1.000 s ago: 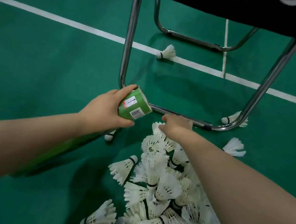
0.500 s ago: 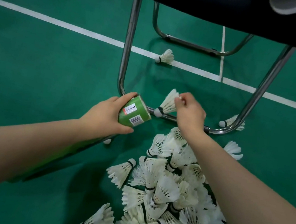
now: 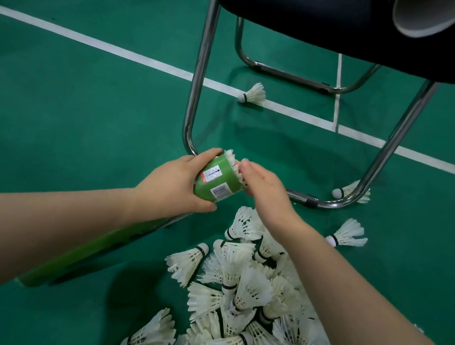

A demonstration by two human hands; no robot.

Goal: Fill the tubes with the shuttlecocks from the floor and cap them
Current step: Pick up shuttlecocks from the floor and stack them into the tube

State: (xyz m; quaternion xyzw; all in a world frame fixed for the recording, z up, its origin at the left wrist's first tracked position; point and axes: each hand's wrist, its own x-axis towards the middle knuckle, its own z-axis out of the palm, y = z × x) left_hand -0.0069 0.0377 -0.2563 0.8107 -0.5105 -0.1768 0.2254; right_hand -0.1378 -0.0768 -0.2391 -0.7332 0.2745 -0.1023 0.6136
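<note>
Clamping the green tube (image 3: 216, 181) near its mouth, the left grip (image 3: 173, 184) holds it slanted over the floor (image 3: 50, 114), its lower length partly hidden under the forearm. A shuttlecock (image 3: 232, 162) pokes its feathers from the mouth against the right grip (image 3: 263, 184), whose fingertips are hidden, so I cannot tell whether it pinches or presses. The pile (image 3: 248, 295) runs off the bottom edge.

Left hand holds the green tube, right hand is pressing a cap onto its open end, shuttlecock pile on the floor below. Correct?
Not a cap. The head view shows the right hand pushing a shuttlecock into the open end of the green tube, white feathers showing at the rim. The left hand holds the tube; the pile lies below.
</note>
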